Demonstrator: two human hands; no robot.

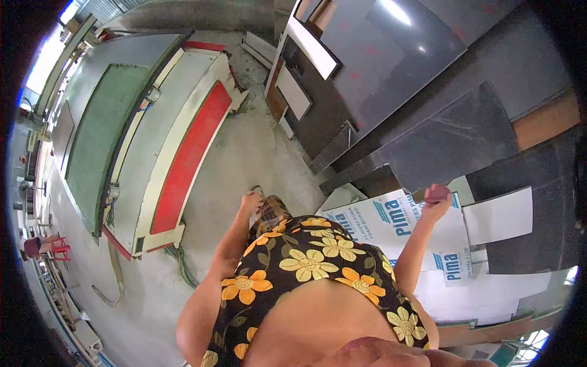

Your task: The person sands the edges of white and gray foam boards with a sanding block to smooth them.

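My left hand (pixel 252 200) hangs low beside the patterned trouser leg (pixel 272 211), its fingers small and partly lost against the dark shape next to them. Out to the right, my right hand (pixel 435 210) is closed around a dark red, rounded thing (pixel 436 194), whose kind I cannot tell. It overlaps the lower edge of a dark grey sheet (pixel 452 140) in this view. Beneath that arm show white and blue printed foam board sheets (pixel 382 214) lettered "Pima".
A long machine (pixel 137 177) with a red side panel and green bed stands on the left. Large grey sheets (pixel 391 55) lean at the upper right, with white offcuts (pixel 498 214) below. Cables (pixel 181 266) lie on the concrete floor (pixel 244 140). A red stool (pixel 60 248) stands far left.
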